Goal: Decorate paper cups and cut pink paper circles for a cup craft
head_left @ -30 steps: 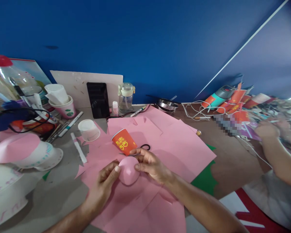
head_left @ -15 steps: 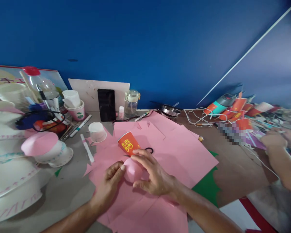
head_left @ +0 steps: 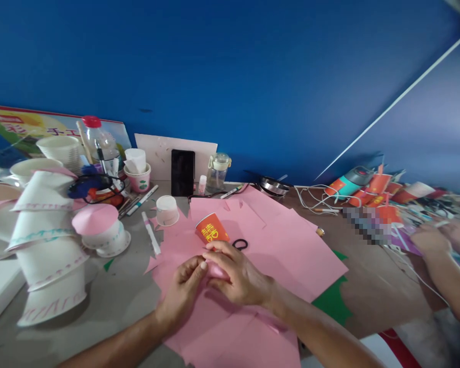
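A small pink paper piece [head_left: 216, 271], curved like a shallow cone, is between my two hands over pink sheets [head_left: 276, 255]. My left hand [head_left: 184, 286] pinches its left edge between thumb and fingers. Curled over its top and right side, my right hand [head_left: 239, 278] grips it with fingers above and thumb below, hiding much of it. Just beyond lies a tilted orange paper cup [head_left: 211, 228] with yellow lettering. A black loop [head_left: 239, 245], like a scissor handle, shows beside the cup.
Stacked white paper cups [head_left: 51, 250] and a pink-topped cup stack [head_left: 99, 227] stand at left. A white cup [head_left: 167, 210], a marker [head_left: 151, 233], a phone [head_left: 183, 173] and a glass bottle [head_left: 217, 171] are farther back. Another person's arm [head_left: 440, 260] is at right.
My right hand has closed over the pink paper, which now looks more folded in and covered. The view has shifted, showing more of the stacked cups at left.
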Demonstrator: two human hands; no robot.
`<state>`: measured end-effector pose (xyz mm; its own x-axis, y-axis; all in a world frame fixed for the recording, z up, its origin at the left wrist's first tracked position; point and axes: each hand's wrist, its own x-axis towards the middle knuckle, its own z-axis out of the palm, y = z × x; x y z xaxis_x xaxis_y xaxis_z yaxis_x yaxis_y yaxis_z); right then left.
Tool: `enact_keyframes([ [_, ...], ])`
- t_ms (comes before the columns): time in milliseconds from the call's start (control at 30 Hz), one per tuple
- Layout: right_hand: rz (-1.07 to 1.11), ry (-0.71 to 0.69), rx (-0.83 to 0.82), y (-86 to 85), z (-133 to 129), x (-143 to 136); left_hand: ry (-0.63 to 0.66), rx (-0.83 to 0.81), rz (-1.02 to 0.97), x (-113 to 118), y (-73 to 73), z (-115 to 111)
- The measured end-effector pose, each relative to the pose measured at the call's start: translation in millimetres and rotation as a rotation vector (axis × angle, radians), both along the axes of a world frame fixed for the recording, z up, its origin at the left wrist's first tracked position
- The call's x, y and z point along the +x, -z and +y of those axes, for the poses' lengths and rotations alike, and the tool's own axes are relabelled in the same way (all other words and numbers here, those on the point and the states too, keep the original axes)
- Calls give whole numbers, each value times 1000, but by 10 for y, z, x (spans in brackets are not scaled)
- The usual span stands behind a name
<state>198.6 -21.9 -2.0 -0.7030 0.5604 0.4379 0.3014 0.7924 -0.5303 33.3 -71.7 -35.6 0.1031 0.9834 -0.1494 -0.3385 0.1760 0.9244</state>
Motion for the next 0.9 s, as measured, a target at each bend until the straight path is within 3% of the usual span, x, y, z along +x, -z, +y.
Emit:
enact_keyframes([
  [200, 59, -9, -104, -82, 74, -15, -106, 36, 117, -44, -35, 19],
  [467, 193, 88, -308, -173, 180, 54, -74, 268, 353, -94, -157, 4],
  [700, 109, 104, -270, -108, 91, 277, 101, 690, 454, -114, -166, -51],
  [900, -85, 53, -190, -88, -38, 326, -4, 645, 466, -148, -187, -13],
])
